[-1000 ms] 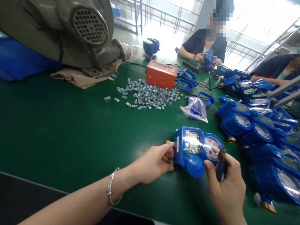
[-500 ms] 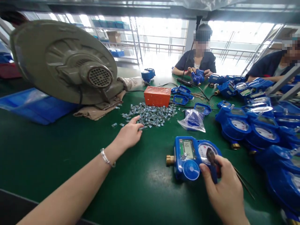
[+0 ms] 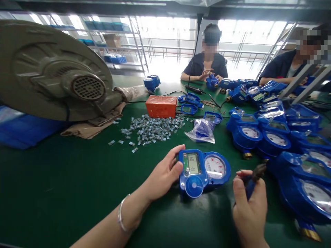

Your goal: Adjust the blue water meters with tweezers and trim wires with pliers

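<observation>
A blue water meter [image 3: 191, 175] with a small lit display and a round dial lies face up on the green table. My left hand [image 3: 165, 174] grips its left end, thumb and fingers at the edge of the housing. To the right of the meter and apart from it, my right hand [image 3: 249, 203] is closed around pliers [image 3: 254, 179] with dark jaws pointing up and right. Something thin shows at its fingertips, too small to name. Beyond the meter lies a heap of small clear-and-grey pieces [image 3: 155, 129].
Several other blue meters [image 3: 275, 139] crowd the right side. An orange box [image 3: 161, 106] stands behind the heap, near a plastic bag of blue parts [image 3: 203, 131]. A big grey-green blower [image 3: 57, 72] occupies the left. Two people sit across the table, one handling a blue meter [image 3: 212, 82].
My left hand has come back from the heap and taken hold of the meter's left end. My right hand, with the pliers, has moved away from the dial to the right.
</observation>
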{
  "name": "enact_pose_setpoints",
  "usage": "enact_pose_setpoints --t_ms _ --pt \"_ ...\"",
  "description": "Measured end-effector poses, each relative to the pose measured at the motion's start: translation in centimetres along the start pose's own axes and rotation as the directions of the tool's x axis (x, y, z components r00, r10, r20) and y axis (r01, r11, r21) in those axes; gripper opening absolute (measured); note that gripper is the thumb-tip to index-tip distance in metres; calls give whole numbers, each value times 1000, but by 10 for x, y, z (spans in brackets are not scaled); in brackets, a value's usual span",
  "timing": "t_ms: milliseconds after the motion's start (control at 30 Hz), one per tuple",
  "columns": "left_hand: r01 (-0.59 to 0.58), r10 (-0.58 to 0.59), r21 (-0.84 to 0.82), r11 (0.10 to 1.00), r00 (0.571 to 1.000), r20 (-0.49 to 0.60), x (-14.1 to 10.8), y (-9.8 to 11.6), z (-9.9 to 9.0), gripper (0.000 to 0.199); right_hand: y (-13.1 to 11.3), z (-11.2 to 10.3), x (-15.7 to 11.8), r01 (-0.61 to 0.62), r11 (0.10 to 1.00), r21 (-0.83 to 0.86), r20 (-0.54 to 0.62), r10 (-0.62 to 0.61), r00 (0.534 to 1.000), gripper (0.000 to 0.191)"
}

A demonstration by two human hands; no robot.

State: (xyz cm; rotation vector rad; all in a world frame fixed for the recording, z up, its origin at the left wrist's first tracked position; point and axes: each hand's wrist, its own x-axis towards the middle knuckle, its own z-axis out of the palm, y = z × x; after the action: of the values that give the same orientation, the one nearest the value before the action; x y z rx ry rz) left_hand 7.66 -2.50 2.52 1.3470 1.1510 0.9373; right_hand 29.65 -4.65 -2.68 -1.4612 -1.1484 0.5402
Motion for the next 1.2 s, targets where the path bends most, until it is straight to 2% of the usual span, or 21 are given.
enact_pose_setpoints --t_ms 100,200,267,367,433,500,633,733,867,933,1067,1200 --pt "111 -101 -151 982 992 69 22 -8 -14 45 -1 4 -2 -277 960 39 90 272 958 43" --pt "153 -128 -169 974 981 148 23 -11 -20 38 1 11 -5 -432 897 96 191 409 892 47" --pt "153 -127 -141 978 976 178 13 -9 -19 38 4 16 -3 -457 877 147 209 424 881 46" --pt "214 -201 -37 976 956 213 -6 -2 -11 51 8 26 7 -489 827 278 261 425 867 41" --pt "236 -244 70 969 961 131 -13 2 -5 63 6 33 16 -515 769 379 334 406 851 39" --pt "244 -249 89 966 967 51 -15 4 -3 70 0 41 24 -521 720 458 403 354 844 38" --pt "342 -335 -90 935 938 85 -15 6 0 67 -21 51 34 -480 691 540 468 228 854 36" --pt "352 -350 -140 925 936 44 -21 4 11 66 -31 51 39 -391 727 564 472 104 875 32" --pt "321 -325 -193 927 946 12 -27 -1 33 68 -31 37 34 -210 902 378 347 72 935 32" --pt "297 -302 -198 934 953 5 -27 -3 39 72 -28 29 24 -146 952 270 272 70 960 33" --pt "261 -265 -194 946 964 2 -25 -10 45 74 -26 21 6 -52 978 203 175 16 984 32" --pt "215 -214 -306 927 976 36 -33 -22 65 72 -27 25 14 62 967 246 152 -101 983 31"
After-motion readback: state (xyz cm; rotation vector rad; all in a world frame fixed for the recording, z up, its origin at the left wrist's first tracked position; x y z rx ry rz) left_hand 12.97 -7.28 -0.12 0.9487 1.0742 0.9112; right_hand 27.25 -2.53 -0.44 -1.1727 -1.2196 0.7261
